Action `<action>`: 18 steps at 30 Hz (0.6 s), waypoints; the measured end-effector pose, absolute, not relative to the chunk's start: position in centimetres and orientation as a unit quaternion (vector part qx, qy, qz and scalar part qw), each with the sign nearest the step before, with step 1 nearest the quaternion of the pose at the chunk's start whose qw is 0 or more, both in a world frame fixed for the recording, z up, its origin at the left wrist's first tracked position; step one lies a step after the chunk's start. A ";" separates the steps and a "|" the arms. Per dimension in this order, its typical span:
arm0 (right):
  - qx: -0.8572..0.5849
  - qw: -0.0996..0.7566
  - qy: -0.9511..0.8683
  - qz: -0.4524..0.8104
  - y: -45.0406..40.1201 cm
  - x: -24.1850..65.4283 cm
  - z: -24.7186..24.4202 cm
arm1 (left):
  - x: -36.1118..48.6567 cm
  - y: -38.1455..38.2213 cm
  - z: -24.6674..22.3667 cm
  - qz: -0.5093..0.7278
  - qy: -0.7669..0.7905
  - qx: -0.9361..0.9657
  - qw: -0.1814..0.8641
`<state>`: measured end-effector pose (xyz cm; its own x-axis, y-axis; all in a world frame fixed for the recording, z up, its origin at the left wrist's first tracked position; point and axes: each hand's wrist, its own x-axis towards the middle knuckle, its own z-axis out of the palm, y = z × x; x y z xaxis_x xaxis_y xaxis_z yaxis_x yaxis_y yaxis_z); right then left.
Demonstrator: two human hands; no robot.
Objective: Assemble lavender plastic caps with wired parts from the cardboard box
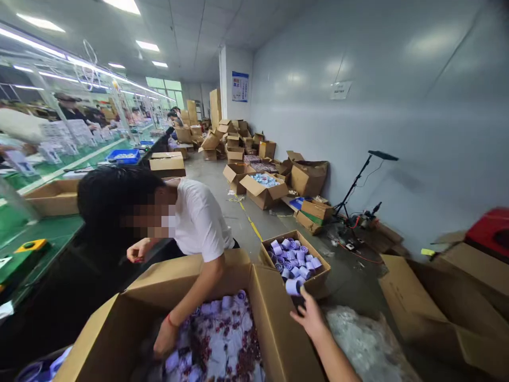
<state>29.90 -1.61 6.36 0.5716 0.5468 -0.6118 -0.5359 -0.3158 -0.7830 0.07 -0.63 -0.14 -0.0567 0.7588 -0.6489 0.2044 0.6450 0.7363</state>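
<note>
My right hand reaches in from the bottom right with its fingers spread. A purple cylindrical part with a dark end is at the index fingertip; the thumb is apart from it, and no grip around it shows. Just beyond is a cardboard box with several similar purple parts. Left of my hand stands a large open carton holding purple parts, pale sheeting and small dark red pieces. My left hand is out of view.
A co-worker in a white shirt leans over the large carton, one hand inside it. A clear plastic bag and an open carton lie to the right. Left runs a green workbench. Cartons and a tripod stand farther back.
</note>
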 end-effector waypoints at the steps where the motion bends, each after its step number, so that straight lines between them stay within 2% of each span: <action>1: -0.675 0.596 -0.032 0.433 -0.8 30.3 7.1 | 0.1 -1.0 -0.2 0.232 0.688 0.349 0.593; 3: -0.680 0.611 -0.086 0.396 0.0 29.5 7.5 | -0.1 -2.0 -0.4 0.225 0.686 0.349 0.598; 6: -0.687 0.596 -0.147 0.389 -1.0 25.1 5.4 | -0.6 -4.3 -1.0 0.210 0.682 0.348 0.609; 12: -0.733 0.455 -0.227 0.453 -8.1 15.6 0.0 | -1.4 -10.0 -2.6 0.169 0.679 0.324 0.637; 18: -0.759 0.318 -0.299 0.483 -9.6 15.1 -1.3 | -1.4 -11.2 -3.1 0.152 0.672 0.295 0.663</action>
<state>15.11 -9.64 -1.32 0.3553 0.7608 -0.5431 0.1466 -0.6192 -0.7715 -1.40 -11.16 -3.09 0.0522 0.5970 -0.8006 0.1954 0.7800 0.5944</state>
